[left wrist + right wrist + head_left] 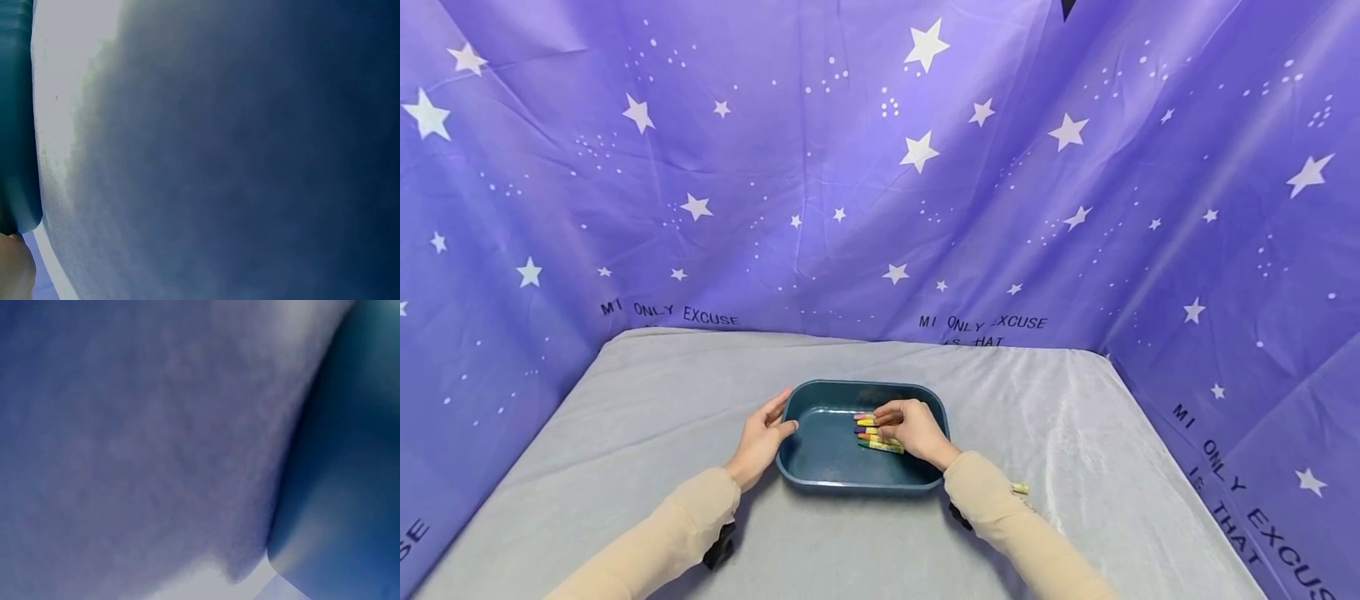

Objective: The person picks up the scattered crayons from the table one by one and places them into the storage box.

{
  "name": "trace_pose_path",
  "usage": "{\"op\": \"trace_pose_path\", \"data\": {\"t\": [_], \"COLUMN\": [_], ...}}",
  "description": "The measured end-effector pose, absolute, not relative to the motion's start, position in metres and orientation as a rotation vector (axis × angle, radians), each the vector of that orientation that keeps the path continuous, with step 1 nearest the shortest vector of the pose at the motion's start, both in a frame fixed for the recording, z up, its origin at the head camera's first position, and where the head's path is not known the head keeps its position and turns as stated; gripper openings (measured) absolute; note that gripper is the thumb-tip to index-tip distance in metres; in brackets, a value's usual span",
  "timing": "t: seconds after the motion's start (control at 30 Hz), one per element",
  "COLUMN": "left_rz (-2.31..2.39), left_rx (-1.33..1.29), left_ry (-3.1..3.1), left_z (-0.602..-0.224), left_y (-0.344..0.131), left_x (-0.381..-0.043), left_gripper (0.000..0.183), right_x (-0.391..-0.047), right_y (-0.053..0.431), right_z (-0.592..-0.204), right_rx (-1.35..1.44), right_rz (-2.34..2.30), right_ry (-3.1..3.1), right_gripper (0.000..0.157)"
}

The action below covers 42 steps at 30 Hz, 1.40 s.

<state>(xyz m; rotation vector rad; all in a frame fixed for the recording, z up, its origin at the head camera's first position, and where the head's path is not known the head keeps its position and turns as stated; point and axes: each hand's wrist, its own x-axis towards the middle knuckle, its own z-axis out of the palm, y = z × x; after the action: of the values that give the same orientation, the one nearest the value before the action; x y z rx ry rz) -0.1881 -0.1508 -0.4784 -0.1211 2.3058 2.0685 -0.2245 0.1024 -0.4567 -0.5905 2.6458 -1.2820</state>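
Note:
A dark teal rectangular tray (827, 483) with rounded corners sits on the cloth. My left hand (756, 442) grips its left wall, thumb over the rim and fingers along the outside. Inside, toward the right, several crayons (880, 447) with yellow patterned wrappers lie side by side, their coloured tips pointing left. My right hand (917, 429) reaches over the right wall, its curled thumb and fingers on the crayons and hiding their right ends. The left wrist view catches the tray's outer wall (17, 125) and a bit of hand; the right wrist view shows mostly cloth and tray wall (350, 462).
Another yellow-wrapped crayon (1019, 487) lies on the grey cloth (647, 417) right of the tray, beside my right sleeve (1000, 508) and partly hidden by it. Purple star-printed curtains (820, 275) stand behind the table and on both sides.

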Motion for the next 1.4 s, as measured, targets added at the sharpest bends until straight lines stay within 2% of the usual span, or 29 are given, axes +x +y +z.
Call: {"op": "trace_pose_path", "data": {"t": [0.3,0.63,0.97,1.4], "left_rz": [2.065,2.057,2.038,2.040], "left_rx": [-0.103,-0.097,-0.121,-0.128], "left_ry": [2.313,2.323,2.323,2.331], "left_z": [-0.478,-0.477,-0.482,-0.483], "left_y": [-0.151,-0.151,-0.153,-0.152], "left_x": [-0.188,-0.189,-0.189,-0.188], "left_gripper": [0.061,0.061,0.062,0.061], "right_x": [-0.222,-0.212,-0.196,-0.186], "right_y": [0.105,0.119,0.165,0.235], "right_z": [-0.450,-0.433,-0.415,-0.429], "right_rx": [-0.617,-0.585,-0.540,-0.433], "right_rz": [-1.423,-1.550,-1.565,-1.572], "right_ry": [2.602,2.522,2.594,2.627], "right_gripper": [0.020,0.026,0.026,0.034]}}
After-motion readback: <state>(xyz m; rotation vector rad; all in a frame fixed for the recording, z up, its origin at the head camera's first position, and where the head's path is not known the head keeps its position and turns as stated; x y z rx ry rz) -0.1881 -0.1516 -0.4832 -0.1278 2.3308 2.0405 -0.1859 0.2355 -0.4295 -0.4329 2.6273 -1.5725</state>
